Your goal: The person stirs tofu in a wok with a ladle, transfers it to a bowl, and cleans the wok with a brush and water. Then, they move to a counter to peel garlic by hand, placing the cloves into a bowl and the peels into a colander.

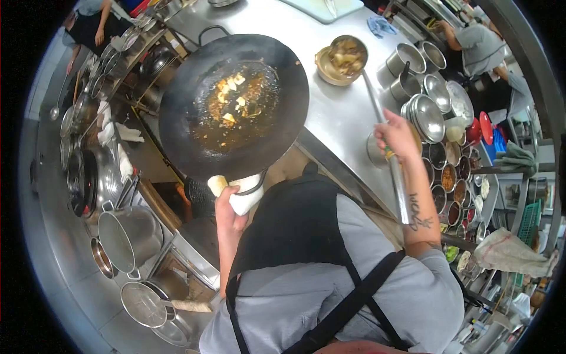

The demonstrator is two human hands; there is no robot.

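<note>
My left hand point(229, 207) is closed round a folded white cloth point(244, 203) at the near handle of a big dark wok point(177, 124). Chopped pale bits and brown oily liquid lie in the wok's bottom. With my right hand point(398, 137) I grip the long metal handle of a ladle point(374, 97). Brownish pieces of food fill the ladle's bowl, which overlaps a tan bowl point(331, 75) on the steel counter point(333, 121). The ladle handle's rear end runs along my forearm.
Steel pots point(407, 59) and stacked metal bowls point(429, 118) stand to the right, beside several seasoning containers point(448, 177). A white cutting board point(321, 7) lies at the back. At left are a stockpot point(130, 233) and a strainer point(143, 304). Other people point(480, 47) stand at both upper corners.
</note>
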